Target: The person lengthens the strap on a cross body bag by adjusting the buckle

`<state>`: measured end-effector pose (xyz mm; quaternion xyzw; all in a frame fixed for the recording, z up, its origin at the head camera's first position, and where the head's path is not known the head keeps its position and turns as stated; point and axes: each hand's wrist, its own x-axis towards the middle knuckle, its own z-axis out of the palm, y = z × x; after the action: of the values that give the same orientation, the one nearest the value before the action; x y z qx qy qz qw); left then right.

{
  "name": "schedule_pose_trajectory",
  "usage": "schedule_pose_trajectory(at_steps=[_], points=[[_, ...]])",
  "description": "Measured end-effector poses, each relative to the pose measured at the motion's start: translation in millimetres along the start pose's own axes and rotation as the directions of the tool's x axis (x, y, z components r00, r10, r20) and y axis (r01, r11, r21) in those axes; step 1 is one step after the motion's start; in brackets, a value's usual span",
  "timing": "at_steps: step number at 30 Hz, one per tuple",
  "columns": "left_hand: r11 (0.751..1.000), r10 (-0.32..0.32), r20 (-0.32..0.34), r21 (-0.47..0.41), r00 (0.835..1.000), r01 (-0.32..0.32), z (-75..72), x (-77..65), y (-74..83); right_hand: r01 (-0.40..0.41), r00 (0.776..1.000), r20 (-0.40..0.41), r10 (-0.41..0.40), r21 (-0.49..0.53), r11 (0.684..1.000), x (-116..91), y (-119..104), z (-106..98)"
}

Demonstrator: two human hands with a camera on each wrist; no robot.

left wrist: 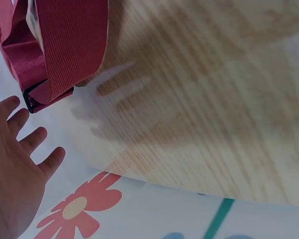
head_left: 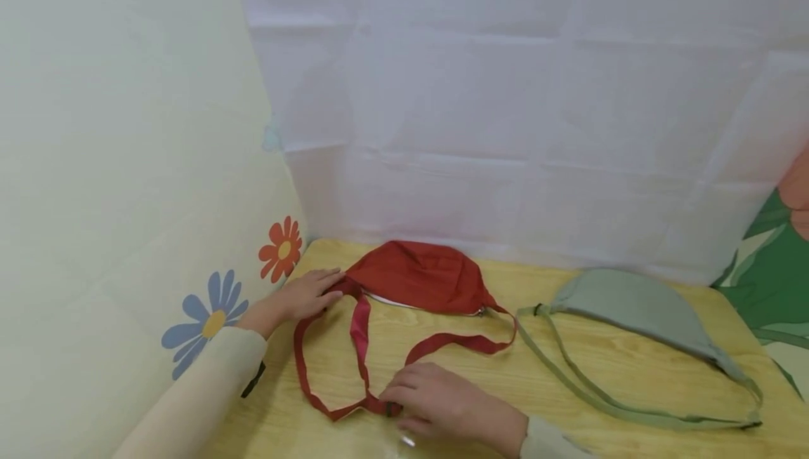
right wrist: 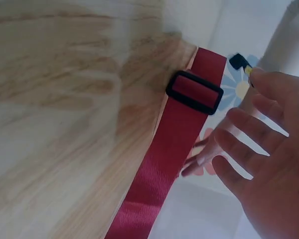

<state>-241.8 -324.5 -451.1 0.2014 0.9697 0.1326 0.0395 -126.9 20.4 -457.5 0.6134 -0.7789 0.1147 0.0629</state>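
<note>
A red waist bag (head_left: 420, 276) lies toward the back of the wooden table, its zipper edge facing forward. Its red strap (head_left: 360, 333) loops across the wood to the front. My left hand (head_left: 308, 295), fingers extended, is at the bag's left end over the strap; the left wrist view shows a black buckle (left wrist: 32, 102) close to its fingertips. Farther forward, my right hand (head_left: 436, 399) is beside the strap's front end. In the right wrist view its fingers are spread and relaxed, apart from the strap's black slider (right wrist: 194, 93).
A grey-green waist bag (head_left: 632, 311) with its strap (head_left: 607, 403) looped forward lies on the right of the table (head_left: 518, 382). A white sheet (head_left: 442, 108) hangs behind, and a flower-printed wall covering (head_left: 145, 164) stands close on the left.
</note>
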Motion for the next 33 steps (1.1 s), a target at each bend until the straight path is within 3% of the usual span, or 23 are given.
schedule_pose_trajectory(at_steps=[5, 12, 20, 26, 33], points=[[1.0, -0.015, 0.054, -0.023, 0.998, 0.016, 0.2, 7.8, 0.3, 0.0, 0.999, 0.034, 0.0, 0.007, 1.0, 7, -3, 6], [0.999, -0.039, 0.088, -0.034, 0.995, 0.042, 8.1, 14.8, -1.2, -0.087, 0.986, 0.146, 0.076, 0.066, 0.994, 18, -11, 8], [0.994, -0.076, 0.144, -0.072, 0.987, 0.087, 8.8, 13.2, 1.6, -0.124, 0.984, 0.136, 0.115, 0.064, 0.99, 23, -15, 11], [0.996, -0.067, 0.138, -0.05, 0.988, 0.074, 8.4, 6.2, -0.8, -0.183, 0.97, 0.155, 0.187, -0.038, 0.982, 22, -12, 11], [0.995, -0.063, 0.11, -0.074, 0.992, 0.071, 10.9, -1.0, -7.6, -0.291, 0.937, 0.187, 0.295, -0.051, 0.955, 15, -3, 10]])
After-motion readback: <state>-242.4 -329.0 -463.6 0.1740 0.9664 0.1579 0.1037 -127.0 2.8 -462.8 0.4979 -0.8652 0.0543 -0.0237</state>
